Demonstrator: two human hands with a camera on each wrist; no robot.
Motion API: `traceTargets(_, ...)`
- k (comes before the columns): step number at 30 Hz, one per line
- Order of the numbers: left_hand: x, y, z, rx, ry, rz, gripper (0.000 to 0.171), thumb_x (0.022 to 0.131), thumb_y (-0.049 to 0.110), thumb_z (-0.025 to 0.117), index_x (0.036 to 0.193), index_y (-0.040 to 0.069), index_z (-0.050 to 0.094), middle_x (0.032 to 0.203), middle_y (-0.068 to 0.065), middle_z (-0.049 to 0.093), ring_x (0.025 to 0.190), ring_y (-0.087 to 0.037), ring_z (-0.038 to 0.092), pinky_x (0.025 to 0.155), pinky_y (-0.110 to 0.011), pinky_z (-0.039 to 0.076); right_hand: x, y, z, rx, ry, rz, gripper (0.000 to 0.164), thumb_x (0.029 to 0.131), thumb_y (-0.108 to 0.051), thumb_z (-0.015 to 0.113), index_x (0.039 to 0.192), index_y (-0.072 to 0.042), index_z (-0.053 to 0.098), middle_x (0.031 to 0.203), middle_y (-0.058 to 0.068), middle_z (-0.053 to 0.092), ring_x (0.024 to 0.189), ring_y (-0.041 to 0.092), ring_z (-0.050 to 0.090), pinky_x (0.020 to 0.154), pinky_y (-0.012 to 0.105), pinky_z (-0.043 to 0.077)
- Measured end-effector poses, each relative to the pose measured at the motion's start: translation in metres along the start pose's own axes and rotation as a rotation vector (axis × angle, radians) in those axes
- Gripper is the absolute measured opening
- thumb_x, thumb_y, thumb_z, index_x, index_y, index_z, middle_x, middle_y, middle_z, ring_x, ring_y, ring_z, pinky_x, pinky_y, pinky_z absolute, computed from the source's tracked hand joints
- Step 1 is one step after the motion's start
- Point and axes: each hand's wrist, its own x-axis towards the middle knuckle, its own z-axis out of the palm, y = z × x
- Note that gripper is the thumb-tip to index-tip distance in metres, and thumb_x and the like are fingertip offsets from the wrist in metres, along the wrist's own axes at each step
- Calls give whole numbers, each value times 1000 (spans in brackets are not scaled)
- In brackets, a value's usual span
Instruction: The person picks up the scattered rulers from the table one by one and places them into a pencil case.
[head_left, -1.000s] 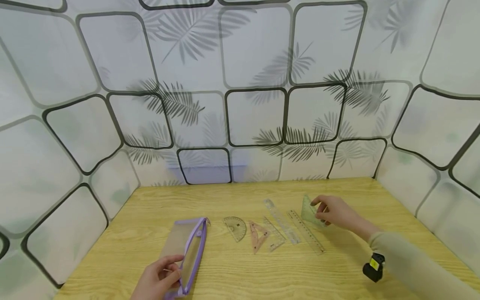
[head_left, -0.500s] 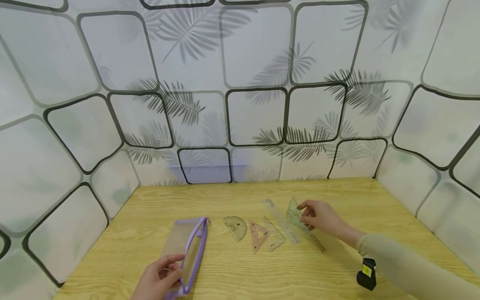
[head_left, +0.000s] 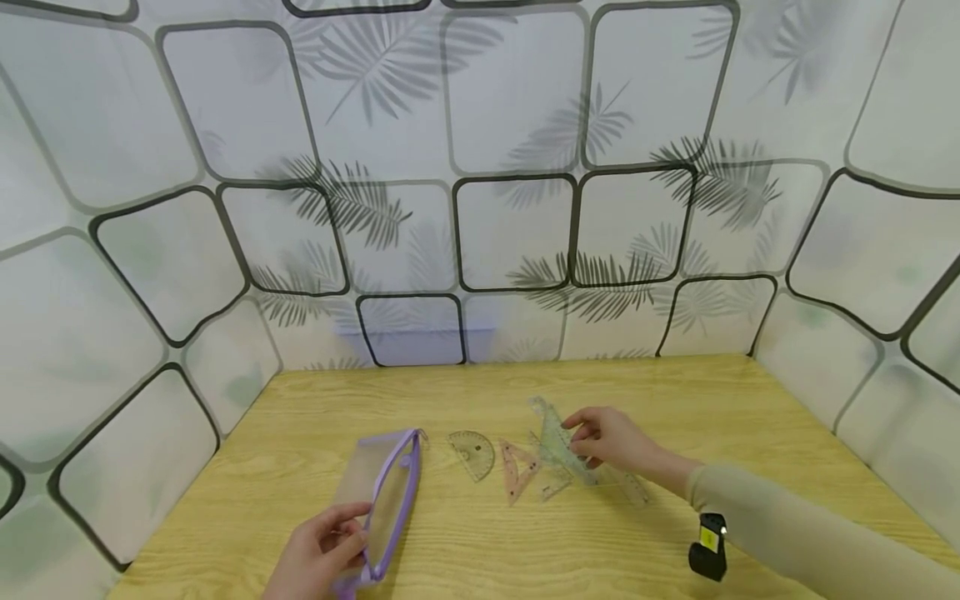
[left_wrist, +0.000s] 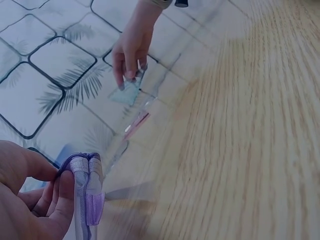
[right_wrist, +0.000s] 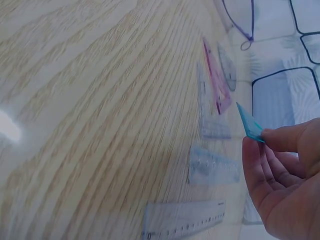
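My left hand (head_left: 318,546) pinches the near side of a purple-trimmed zip pouch (head_left: 362,475), whose zip side gapes toward the right. In the left wrist view, thumb and fingers grip the fabric beside the purple zip (left_wrist: 95,207). Between thumb and fingers of my right hand (head_left: 615,437) is a green translucent set square (head_left: 555,440), tilted up above the other drawing tools. A clear ruler (head_left: 537,405) and part of a clear set square (head_left: 555,490) show behind it. Another clear ruler (right_wrist: 185,219) lies partly below the right hand.
A clear protractor (head_left: 480,460) and a pink triangle set square (head_left: 507,468) lie on the wooden table (head_left: 480,550) between pouch and rulers. Patterned curtain walls (head_left: 510,233) close off the back and both sides. A black device (head_left: 707,546) hangs at the right wrist.
My right hand has carried the green set square leftward, past the right-hand ruler and over the middle one. My left hand keeps its hold on the pouch, which has shifted slightly.
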Motion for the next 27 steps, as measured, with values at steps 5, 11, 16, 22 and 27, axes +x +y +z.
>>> traceTargets(5,0,3,0,-8,8,1,44,94,4,61,133,-15,51,87,-4,59,72,-8,62,68,-23,59,4,-6,6,35,-29,10,36,93,-5,66,126,7,60,91,13,68,75,15,65,62,34,61)
traceTargets(11,0,8,-2,-25,-5,19,45,94,3,60,134,-16,49,87,-4,60,74,-7,63,70,-22,60,8,-15,10,77,-61,13,36,93,-5,65,127,7,59,94,15,68,77,17,66,64,34,61)
traceTargets(16,0,9,-2,-50,-38,27,47,95,4,60,135,-16,48,88,-4,61,74,-6,64,71,-22,60,11,-22,16,125,-80,24,36,93,-4,64,127,8,59,97,16,69,82,19,67,66,35,61)
traceTargets(22,0,9,-2,-73,-64,27,48,95,5,60,136,-16,46,90,-4,59,76,-6,65,73,-22,60,16,-28,25,163,-100,25,36,94,-5,64,128,7,59,100,18,69,84,20,68,69,38,62)
traceTargets(27,-1,9,-3,-69,-65,14,49,95,6,61,136,-16,47,91,-4,58,78,-7,65,73,-22,60,22,-37,35,184,-120,37,36,94,-7,64,128,4,60,101,16,70,85,18,68,73,40,63)
